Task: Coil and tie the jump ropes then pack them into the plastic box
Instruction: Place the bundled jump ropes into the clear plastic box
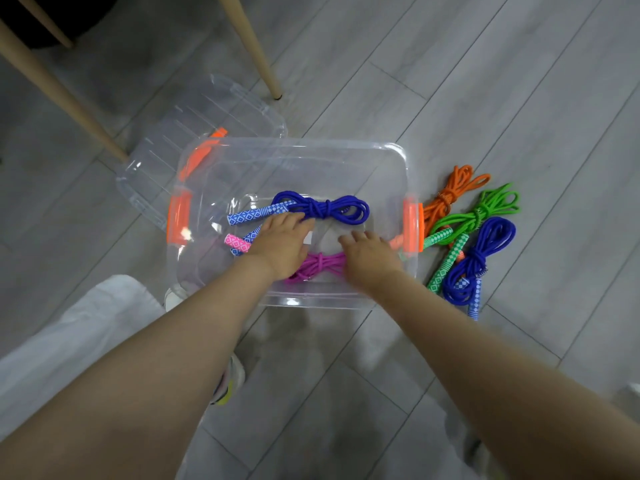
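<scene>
A clear plastic box (294, 147) with orange latches stands on the floor. Inside it a tied blue jump rope (325, 207) lies toward the far side and a tied magenta jump rope (320, 265) toward the near side, its pink handle (235, 241) showing at the left. My left hand (282, 242) and my right hand (369, 256) are both inside the box, fingers spread flat over the magenta rope's two ends. Right of the box, on the floor, lie tied orange (450, 195), green (485, 211) and blue (479, 261) ropes.
The clear lid (194, 133) lies on the floor behind the box at the left. Wooden chair legs (263, 60) stand at the back. My knee in light trousers (86, 327) and a shoe (228, 382) are at the near left. Grey plank floor surrounds everything.
</scene>
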### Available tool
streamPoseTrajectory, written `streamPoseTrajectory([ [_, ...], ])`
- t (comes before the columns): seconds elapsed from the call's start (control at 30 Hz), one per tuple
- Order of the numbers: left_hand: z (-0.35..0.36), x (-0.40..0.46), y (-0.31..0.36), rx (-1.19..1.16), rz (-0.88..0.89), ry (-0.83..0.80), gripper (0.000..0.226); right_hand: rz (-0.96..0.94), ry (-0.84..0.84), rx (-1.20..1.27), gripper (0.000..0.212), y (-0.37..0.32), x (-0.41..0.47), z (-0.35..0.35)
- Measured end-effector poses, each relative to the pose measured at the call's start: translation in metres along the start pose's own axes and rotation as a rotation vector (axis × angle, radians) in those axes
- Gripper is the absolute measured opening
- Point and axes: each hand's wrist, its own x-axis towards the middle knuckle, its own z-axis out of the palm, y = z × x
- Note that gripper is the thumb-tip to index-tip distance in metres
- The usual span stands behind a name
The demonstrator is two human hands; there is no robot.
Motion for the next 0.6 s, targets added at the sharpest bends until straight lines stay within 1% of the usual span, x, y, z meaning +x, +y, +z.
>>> streamPoseTrajectory([
  [0.1,-0.014,-0.004,0.034,-0.112,-0.018,0.171,0.061,-0.052,0.205,0.039,0.047,0.011,-0.026,-0.012],
  [0.17,-0.018,-0.01,0.059,-0.163,-0.004,0.3,0.06,-0.08,0.385,0.109,0.046,0.023,-0.047,-0.016],
  [0.2,-0.019,-0.012,0.072,-0.172,0.005,0.342,0.06,-0.083,0.465,0.138,0.046,0.031,-0.057,-0.017],
  [0.27,-0.017,-0.019,0.101,-0.165,0.029,0.372,0.063,-0.074,0.543,0.154,0.046,0.049,-0.079,-0.018],
  [0.33,-0.014,-0.023,0.129,-0.157,0.053,0.376,0.064,-0.035,0.552,0.163,0.049,0.071,-0.099,-0.016],
  [0.4,-0.01,-0.024,0.155,-0.156,0.088,0.376,0.066,0.015,0.496,0.139,0.054,0.096,-0.114,-0.009],
  [0.47,-0.005,-0.021,0.18,-0.141,0.133,0.38,0.066,0.044,0.444,0.082,0.054,0.124,-0.125,0.003],
  [0.6,0.011,-0.012,0.226,-0.057,0.206,0.365,0.068,0.078,0.326,-0.013,0.064,0.181,-0.141,0.025],
])
